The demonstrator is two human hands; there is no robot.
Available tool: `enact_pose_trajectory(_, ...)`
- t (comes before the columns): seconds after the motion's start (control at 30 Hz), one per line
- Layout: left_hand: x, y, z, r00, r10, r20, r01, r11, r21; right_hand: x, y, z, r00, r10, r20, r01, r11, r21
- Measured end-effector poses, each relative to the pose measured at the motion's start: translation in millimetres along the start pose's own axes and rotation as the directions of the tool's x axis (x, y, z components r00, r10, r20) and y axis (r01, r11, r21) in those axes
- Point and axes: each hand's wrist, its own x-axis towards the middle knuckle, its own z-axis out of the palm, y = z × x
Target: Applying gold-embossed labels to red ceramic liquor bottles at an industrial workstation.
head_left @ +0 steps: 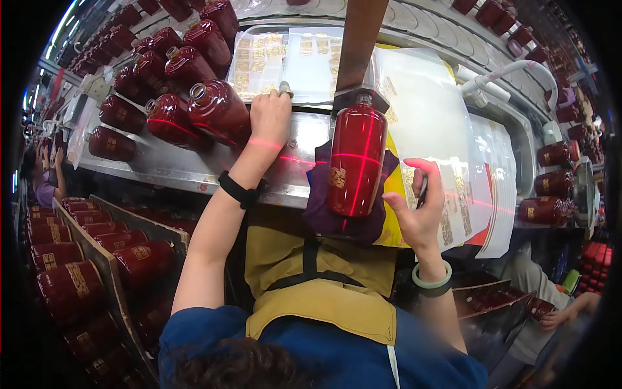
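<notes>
A dark red glass bottle [357,155] lies in front of me on a purple cloth [317,211], neck away from me. It carries a gold decal [338,177] low on its left side, and red laser lines cross it. At the near edge of a shallow tray of gold decals [259,55], my left hand [271,117] is closed with fingers curled down. A small greyish piece [285,88] shows at its fingertips, too small to name. Just right of the bottle, my right hand [421,211] holds a slim dark tool [422,190] in its fingers, thumb apart.
Several red bottles [210,107] crowd the bench at left; more stand on wooden racks [107,266] below. A brown post [360,39] rises beyond the bottle. White decal sheets [421,97] and a white pipe [512,68] are at right. Another person's hand [554,319] shows lower right.
</notes>
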Motion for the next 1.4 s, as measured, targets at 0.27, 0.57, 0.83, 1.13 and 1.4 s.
enact_pose_trajectory(0.27, -9.6, 6.8, -17.5, 0.985, -0.082, 0.155, 0.104, 0.984, -0.141, 3.7, -15.1, 18.2, 0.987, -0.141, 0.076, 0.147, 0.986, -0.083)
enact_pose_trajectory(0.57, -14.0, -10.6, -11.8, 0.988, -0.153, 0.009, 0.151, 0.959, -0.238, 3.9, -13.9, 24.4, 0.984, -0.156, 0.085, 0.160, 0.986, -0.046)
enact_pose_trajectory(0.83, 1.6, -25.0, -7.6, 0.975, -0.069, 0.209, 0.136, 0.935, -0.327, 2.7, -14.3, 22.2, 0.987, -0.133, 0.090, 0.137, 0.990, -0.039)
enact_pose_trajectory(1.13, 1.9, -33.0, -12.8, 0.988, -0.144, 0.047, 0.150, 0.872, -0.465, 3.8, -13.4, 21.4, 0.987, -0.136, 0.087, 0.140, 0.989, -0.046)
enact_pose_trajectory(1.4, 1.7, -25.3, -18.0, 0.977, -0.211, 0.021, 0.184, 0.795, -0.579, -0.8, -13.1, 15.7, 0.989, -0.116, 0.097, 0.122, 0.990, -0.065)
